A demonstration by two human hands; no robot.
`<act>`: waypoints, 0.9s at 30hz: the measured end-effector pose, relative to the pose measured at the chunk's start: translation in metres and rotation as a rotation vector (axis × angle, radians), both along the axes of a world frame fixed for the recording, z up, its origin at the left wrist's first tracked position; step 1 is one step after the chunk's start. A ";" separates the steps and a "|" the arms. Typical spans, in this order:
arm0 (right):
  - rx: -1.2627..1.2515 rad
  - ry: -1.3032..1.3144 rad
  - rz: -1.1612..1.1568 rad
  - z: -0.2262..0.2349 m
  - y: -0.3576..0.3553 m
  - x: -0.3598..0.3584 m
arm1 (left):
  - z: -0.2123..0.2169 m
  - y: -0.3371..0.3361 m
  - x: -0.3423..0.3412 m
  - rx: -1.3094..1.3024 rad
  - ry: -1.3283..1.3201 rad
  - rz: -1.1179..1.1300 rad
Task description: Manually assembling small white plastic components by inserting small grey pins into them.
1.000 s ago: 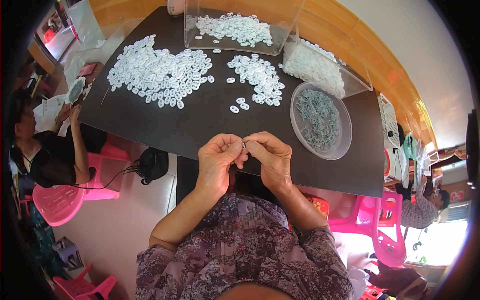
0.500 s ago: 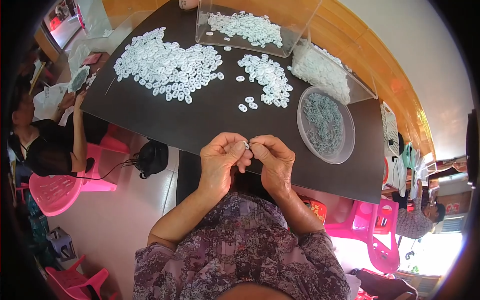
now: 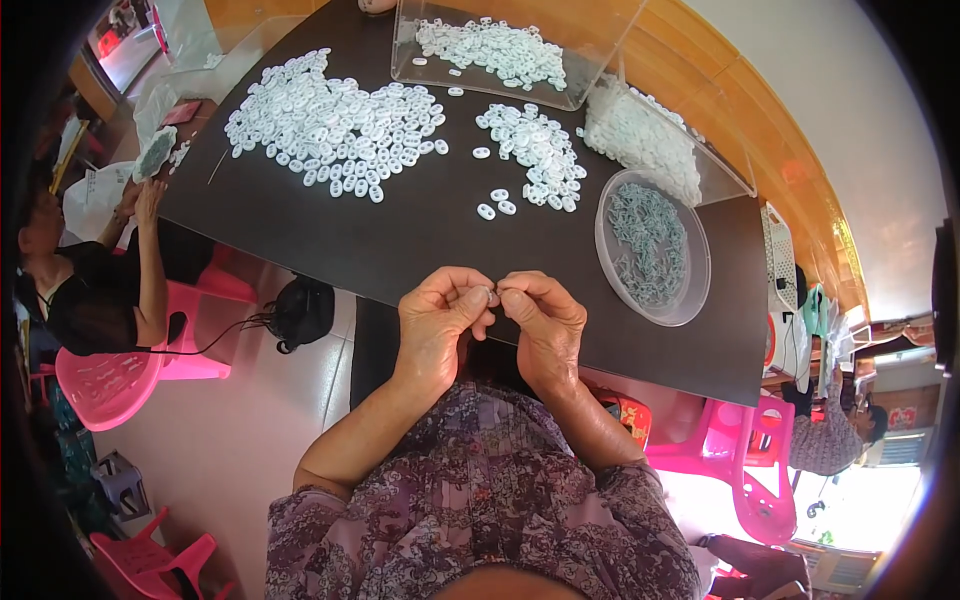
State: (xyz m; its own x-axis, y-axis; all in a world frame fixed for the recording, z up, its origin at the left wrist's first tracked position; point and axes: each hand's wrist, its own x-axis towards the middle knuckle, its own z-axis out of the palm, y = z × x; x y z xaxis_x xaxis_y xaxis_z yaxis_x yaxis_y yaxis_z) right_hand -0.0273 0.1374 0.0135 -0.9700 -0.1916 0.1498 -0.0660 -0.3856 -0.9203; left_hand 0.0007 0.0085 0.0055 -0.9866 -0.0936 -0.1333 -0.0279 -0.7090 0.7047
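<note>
My left hand (image 3: pixel 440 318) and my right hand (image 3: pixel 545 318) meet fingertip to fingertip over the near edge of a black table (image 3: pixel 400 240). Between the pinched fingers sits a tiny pale part (image 3: pixel 493 296), mostly hidden by the fingers. Beyond the hands lie a small pile of white oval rings (image 3: pixel 535 150), three loose rings (image 3: pixel 498 203) and a large spread of the same rings (image 3: pixel 335 120). A round clear dish (image 3: pixel 652 248) with thin grey-green loops stands to the right of my right hand.
A clear tray (image 3: pixel 500 50) of white rings and a second clear tray (image 3: pixel 650 135) stand at the table's far side. A person (image 3: pixel 90 290) sits at the left on a pink chair (image 3: pixel 110 375). Another person (image 3: pixel 835 435) and pink chairs (image 3: pixel 740 450) are at the right.
My hands have stayed pinched together at the table's near edge. The view has shifted slightly, and the fingers have closed a little tighter around the small part.
</note>
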 end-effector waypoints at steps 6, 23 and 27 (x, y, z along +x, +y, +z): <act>0.018 -0.008 -0.026 -0.006 -0.003 0.004 | 0.005 0.002 0.003 0.020 -0.017 -0.003; -0.034 -0.034 -0.044 -0.006 -0.010 0.009 | 0.007 0.004 0.009 -0.121 0.020 0.057; 0.029 0.023 -0.070 -0.006 -0.010 0.011 | 0.004 0.009 0.011 -0.191 0.078 0.113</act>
